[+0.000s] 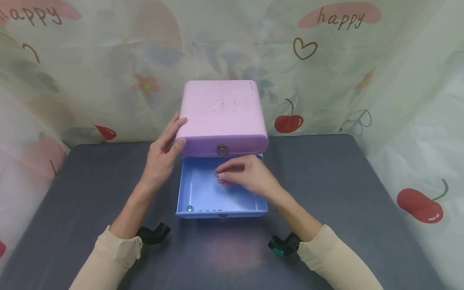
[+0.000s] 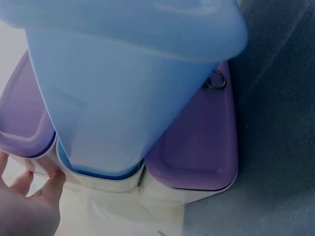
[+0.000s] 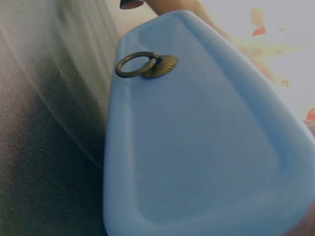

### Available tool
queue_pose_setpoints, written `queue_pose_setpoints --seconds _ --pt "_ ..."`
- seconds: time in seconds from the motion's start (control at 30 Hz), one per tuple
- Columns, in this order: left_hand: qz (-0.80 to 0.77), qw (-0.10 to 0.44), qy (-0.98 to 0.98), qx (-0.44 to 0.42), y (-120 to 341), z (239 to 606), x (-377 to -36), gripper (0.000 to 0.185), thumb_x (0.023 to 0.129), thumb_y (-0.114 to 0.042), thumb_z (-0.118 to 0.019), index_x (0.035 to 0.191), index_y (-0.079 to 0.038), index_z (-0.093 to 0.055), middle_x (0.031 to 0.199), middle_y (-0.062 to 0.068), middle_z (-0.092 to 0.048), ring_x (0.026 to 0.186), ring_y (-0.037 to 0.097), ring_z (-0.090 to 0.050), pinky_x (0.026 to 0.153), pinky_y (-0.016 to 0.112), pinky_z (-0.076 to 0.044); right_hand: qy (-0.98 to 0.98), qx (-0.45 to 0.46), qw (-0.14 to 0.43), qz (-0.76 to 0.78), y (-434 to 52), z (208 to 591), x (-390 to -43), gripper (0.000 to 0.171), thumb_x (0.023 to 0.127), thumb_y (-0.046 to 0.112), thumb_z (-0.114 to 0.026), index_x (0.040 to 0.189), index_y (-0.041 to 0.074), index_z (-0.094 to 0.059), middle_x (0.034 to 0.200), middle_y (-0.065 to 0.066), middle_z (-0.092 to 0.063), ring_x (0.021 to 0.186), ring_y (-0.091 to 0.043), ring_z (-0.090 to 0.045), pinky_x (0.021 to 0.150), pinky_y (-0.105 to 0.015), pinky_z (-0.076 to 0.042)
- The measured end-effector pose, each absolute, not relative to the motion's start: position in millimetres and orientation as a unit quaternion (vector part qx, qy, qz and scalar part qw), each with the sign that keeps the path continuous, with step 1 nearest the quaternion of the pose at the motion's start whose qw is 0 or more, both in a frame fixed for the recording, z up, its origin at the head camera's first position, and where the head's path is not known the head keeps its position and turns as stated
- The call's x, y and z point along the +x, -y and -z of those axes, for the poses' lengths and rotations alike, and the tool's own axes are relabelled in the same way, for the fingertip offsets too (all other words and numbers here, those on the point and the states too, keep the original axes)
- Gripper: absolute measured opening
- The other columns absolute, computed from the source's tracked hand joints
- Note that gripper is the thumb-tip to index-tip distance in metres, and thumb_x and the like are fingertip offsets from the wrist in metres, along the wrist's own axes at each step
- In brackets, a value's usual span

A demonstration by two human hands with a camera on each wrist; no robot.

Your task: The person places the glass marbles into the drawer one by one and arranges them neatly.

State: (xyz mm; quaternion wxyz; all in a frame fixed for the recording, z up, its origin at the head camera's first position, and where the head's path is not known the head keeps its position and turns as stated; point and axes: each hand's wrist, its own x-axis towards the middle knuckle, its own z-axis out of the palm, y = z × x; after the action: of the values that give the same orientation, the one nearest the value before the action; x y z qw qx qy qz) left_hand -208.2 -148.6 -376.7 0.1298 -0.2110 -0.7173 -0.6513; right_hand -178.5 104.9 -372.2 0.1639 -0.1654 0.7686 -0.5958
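A small chest of drawers with a pink top (image 1: 221, 108) stands on the table. Its blue drawer (image 1: 203, 189) is pulled out below the purple upper drawer (image 1: 203, 150). My left hand (image 1: 161, 159) lies against the chest's left side, thumb at the purple front corner; the left wrist view shows its fingertips at the white casing (image 2: 106, 184). Over the open drawer, my right hand (image 1: 250, 175) has its thumb and fingertips brought close together; I cannot tell whether they hold anything. A glass marble (image 1: 190, 208) lies in the drawer's front left corner, with several smaller-looking ones along the front wall.
Another purple drawer (image 2: 199, 142) with a ring pull sits under the blue one. A brass ring pull (image 3: 135, 65) hangs on the blue drawer's front. Printed curtains (image 1: 224, 48) hang behind and beside the dark table (image 1: 319, 181). A thin wire loop (image 1: 359, 121) is at the back right.
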Motion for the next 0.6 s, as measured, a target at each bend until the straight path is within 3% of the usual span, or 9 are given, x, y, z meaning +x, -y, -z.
queue_pose_setpoints --seconds 0.27,0.6 --pt "0.643 0.105 0.730 -0.208 151 372 -205 0.046 0.102 -0.005 -0.054 0.146 -0.014 -0.051 0.162 -0.003 -0.029 0.147 0.012 -0.026 0.113 0.027 -0.032 -0.753 -0.162 0.147 0.620 -123 367 -177 0.017 0.089 0.008 -0.075 0.104 0.002 -0.075 0.094 -0.011 -0.075 0.087 -0.025 -0.074 0.078 -0.037 -0.059" --pt "0.624 0.092 0.749 -0.204 152 369 -205 0.039 0.103 -0.012 -0.053 0.142 -0.013 -0.056 0.162 -0.006 -0.025 0.149 0.012 -0.022 0.116 0.041 -0.027 -0.742 -0.161 0.116 0.641 -153 364 -170 0.021 0.089 0.010 -0.075 0.108 0.001 -0.074 0.100 -0.017 -0.074 0.087 -0.029 -0.073 0.081 -0.039 -0.059"
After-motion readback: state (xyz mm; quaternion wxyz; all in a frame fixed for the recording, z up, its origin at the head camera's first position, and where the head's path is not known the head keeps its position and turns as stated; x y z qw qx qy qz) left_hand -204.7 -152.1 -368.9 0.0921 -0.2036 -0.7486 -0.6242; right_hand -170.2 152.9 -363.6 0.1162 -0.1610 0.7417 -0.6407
